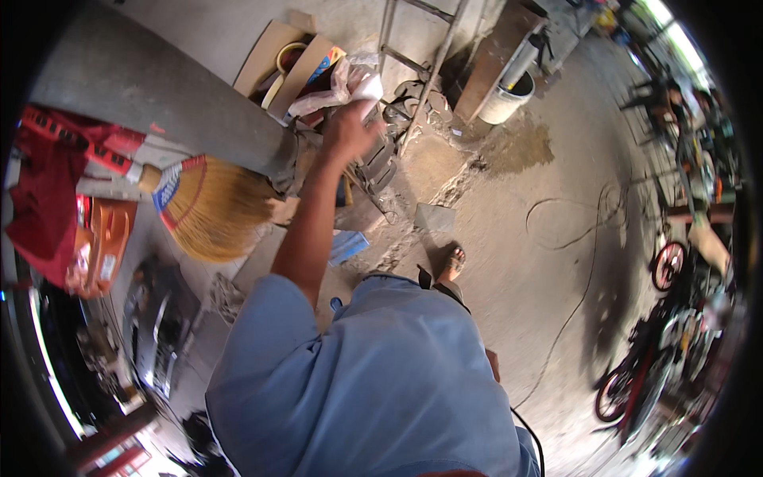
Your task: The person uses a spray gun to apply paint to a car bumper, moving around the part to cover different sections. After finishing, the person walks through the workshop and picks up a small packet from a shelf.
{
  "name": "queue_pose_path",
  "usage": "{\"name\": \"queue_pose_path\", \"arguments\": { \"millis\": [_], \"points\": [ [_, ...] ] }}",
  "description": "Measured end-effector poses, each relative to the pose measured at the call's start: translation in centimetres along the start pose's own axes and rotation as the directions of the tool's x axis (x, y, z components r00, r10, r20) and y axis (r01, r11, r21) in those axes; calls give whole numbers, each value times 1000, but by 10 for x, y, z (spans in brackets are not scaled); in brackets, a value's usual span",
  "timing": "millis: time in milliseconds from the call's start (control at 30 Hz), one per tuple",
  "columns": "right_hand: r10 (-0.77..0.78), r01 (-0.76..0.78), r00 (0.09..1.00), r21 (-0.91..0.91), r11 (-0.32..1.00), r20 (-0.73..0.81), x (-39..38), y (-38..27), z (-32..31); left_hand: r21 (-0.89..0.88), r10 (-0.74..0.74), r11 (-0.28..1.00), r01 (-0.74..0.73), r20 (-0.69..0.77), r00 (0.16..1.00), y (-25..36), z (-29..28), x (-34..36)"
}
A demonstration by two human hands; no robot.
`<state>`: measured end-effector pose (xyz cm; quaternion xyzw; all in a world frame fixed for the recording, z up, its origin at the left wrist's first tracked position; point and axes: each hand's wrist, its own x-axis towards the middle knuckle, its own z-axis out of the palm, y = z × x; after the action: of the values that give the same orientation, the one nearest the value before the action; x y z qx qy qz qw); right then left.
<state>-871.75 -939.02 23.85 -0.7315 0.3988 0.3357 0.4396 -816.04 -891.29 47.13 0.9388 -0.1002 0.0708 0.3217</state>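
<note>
The left hand [347,131] reaches out from a blue sleeve, fingers curled onto a crumpled clear plastic bag [343,86] — holding its lower end. The bag lies just right of the open cardboard box [296,60], its long axis running from the box's edge up and right toward a white wad at its far tip. A straw broom [208,208] sits well left of and below the box, its bristles fanning toward the person. A white bucket [505,99] stands far right of the box. The right hand is out of view — its fingers cannot be judged.
</note>
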Motion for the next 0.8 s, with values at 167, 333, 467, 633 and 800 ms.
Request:
{"name": "queue_pose_path", "arguments": {
  "millis": [167, 333, 467, 633, 800],
  "points": [
    [2, 23, 990, 175, 984, -140, 121, -119, -180, 507, -61, 838, 203, -282, 957, -71, -5, 67],
    [-416, 377, 899, -242, 894, -135, 196, -292, -275, 438, -318, 839, 322, -87, 944, -98, -27, 81],
    [-554, 550, 828, -71, 832, -87, 191, -421, -267, 360, -202, 884, 297, -279, 939, -91, -72, 84],
    [-520, 569, 809, -144, 810, 273, 178, -539, -187, 364, -225, 853, 374, -390, 893, -67, -96, 90],
    [-727, 906, 419, -194, 377, 543, 157, -653, -80, 400, -319, 798, 451, -354, 879, -59, -51, 80]
  ]
}}
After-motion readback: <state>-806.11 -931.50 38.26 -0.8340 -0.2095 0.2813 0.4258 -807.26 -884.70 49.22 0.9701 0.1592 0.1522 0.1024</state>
